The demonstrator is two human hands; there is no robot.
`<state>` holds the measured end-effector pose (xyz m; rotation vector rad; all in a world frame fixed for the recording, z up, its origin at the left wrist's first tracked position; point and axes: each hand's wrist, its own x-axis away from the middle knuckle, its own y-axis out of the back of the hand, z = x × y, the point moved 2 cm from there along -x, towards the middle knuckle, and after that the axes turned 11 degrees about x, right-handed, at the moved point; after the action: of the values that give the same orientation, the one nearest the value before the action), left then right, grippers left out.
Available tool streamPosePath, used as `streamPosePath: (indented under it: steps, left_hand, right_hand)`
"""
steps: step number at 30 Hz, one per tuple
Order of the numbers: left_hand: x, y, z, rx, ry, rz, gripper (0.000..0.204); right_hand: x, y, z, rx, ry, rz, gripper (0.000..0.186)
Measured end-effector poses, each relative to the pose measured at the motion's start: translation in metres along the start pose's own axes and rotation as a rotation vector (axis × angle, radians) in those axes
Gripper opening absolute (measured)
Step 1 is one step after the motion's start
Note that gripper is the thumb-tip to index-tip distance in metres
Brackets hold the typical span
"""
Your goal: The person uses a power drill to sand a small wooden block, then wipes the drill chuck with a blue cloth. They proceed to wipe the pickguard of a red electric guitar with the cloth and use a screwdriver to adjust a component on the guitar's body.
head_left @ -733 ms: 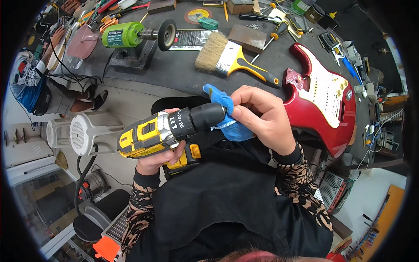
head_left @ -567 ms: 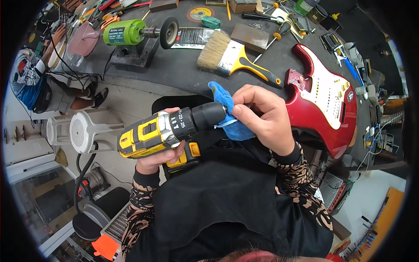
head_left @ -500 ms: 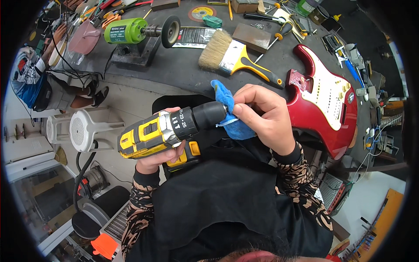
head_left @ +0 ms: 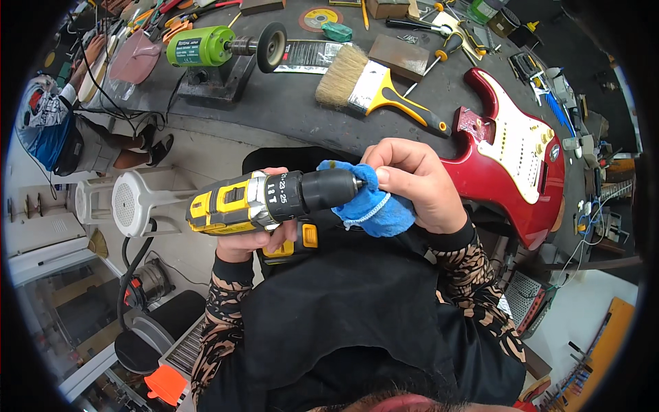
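Observation:
My left hand (head_left: 255,240) grips a yellow and black cordless drill (head_left: 233,204) held level over my lap, its black chuck (head_left: 322,190) pointing right. My right hand (head_left: 419,182) pinches a blue cloth (head_left: 377,213) with thumb and fingers at the chuck's front end, where a small metal tip shows. The cloth hangs below the tip, with a pale braided edge. Just beyond my right hand, a red guitar body (head_left: 522,206) with a white pickguard lies on the bench's near edge.
The dark bench (head_left: 281,103) holds a green bench grinder (head_left: 195,47), a wide paintbrush (head_left: 377,93), a metal block (head_left: 398,56) and several tools. At left are another person (head_left: 96,144), cords and white stools (head_left: 134,206). A shop vacuum (head_left: 144,281) stands lower left.
The drill's front end has moved slightly right, and the drill now sits a little more level. The blue cloth's top has dropped, and more cloth shows below the chuck, spreading toward the lower right.

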<state>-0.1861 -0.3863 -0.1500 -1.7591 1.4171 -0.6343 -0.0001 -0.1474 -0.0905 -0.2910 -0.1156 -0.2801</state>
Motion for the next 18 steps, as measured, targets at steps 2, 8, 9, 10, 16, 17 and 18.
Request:
streamPosePath:
  steps: [2, 8, 9, 10, 16, 17, 18]
  left_hand:
    - [-0.002, -0.001, 0.001, 0.047, 0.004, 0.015, 0.107]
    - [0.000, 0.000, 0.003, 0.046, -0.009, 0.005, 0.109]
    - [0.001, 0.001, 0.003, 0.031, -0.013, -0.010, 0.110]
    - [0.002, 0.002, 0.003, 0.024, -0.011, -0.006, 0.110]
    - [0.003, -0.002, 0.003, 0.021, -0.006, -0.008, 0.108]
    - [0.002, -0.001, 0.003, 0.038, -0.008, 0.010, 0.107]
    - [0.002, 0.000, 0.004, 0.054, -0.010, 0.028, 0.107]
  right_hand:
    - [0.001, 0.000, 0.000, -0.051, -0.016, -0.011, 0.020]
    - [0.000, 0.003, -0.003, -0.093, 0.003, -0.014, 0.021]
    - [0.001, 0.001, -0.003, -0.069, 0.004, -0.015, 0.021]
    - [0.002, -0.001, -0.003, -0.046, 0.005, -0.015, 0.021]
    - [0.004, -0.007, 0.003, 0.077, 0.115, 0.012, 0.021]
    - [0.003, -0.006, 0.003, 0.056, 0.128, 0.028, 0.018]
    - [0.002, -0.005, 0.002, 0.036, 0.141, 0.044, 0.016]
